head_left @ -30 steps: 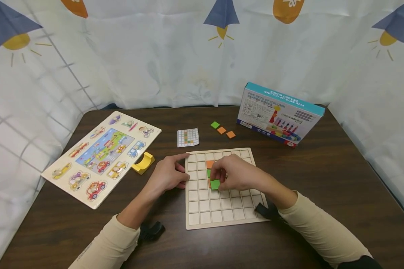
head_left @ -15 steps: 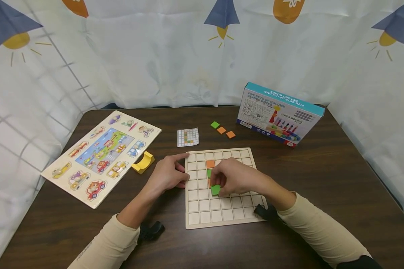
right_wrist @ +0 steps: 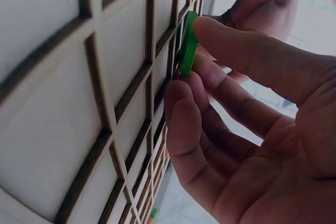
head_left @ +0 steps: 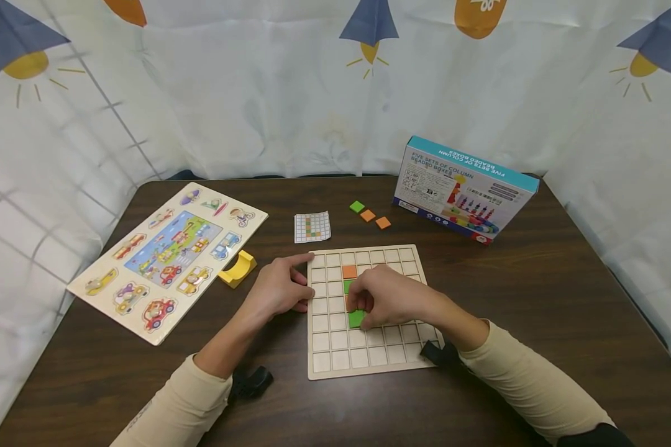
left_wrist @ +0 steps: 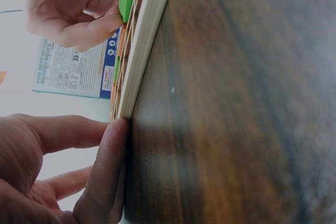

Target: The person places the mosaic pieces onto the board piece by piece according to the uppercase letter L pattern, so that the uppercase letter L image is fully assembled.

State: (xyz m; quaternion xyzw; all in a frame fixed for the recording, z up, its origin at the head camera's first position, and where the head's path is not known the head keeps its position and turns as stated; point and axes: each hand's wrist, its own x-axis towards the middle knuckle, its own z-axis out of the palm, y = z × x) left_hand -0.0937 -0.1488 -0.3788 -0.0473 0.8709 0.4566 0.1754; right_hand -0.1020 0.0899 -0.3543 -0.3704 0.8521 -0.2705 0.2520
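Observation:
In the head view, my right hand (head_left: 394,295) pinches a green square tile (head_left: 356,319) over the wooden grid board (head_left: 335,360). The right wrist view shows that green tile (right_wrist: 189,45) tilted between thumb and fingers, close to the grid. Above it in the same column lie an orange tile (head_left: 349,272), a green tile (head_left: 346,286) and another orange tile, mostly hidden by the fingers. My left hand (head_left: 276,287) touches the board's left edge with extended fingers; in the left wrist view, a fingertip (left_wrist: 116,129) rests against the board's side.
Beyond the board lie a small printed grid card (head_left: 312,227), a loose green tile (head_left: 357,207) and two orange tiles (head_left: 375,219). A picture puzzle board (head_left: 173,261) lies left, beside a yellow curved block (head_left: 238,270). A toy box (head_left: 464,189) stands at back right.
My right hand has moved the green tile slightly toward me, down the column, and it now sits lower over the grid. The left hand stays at the board's edge.

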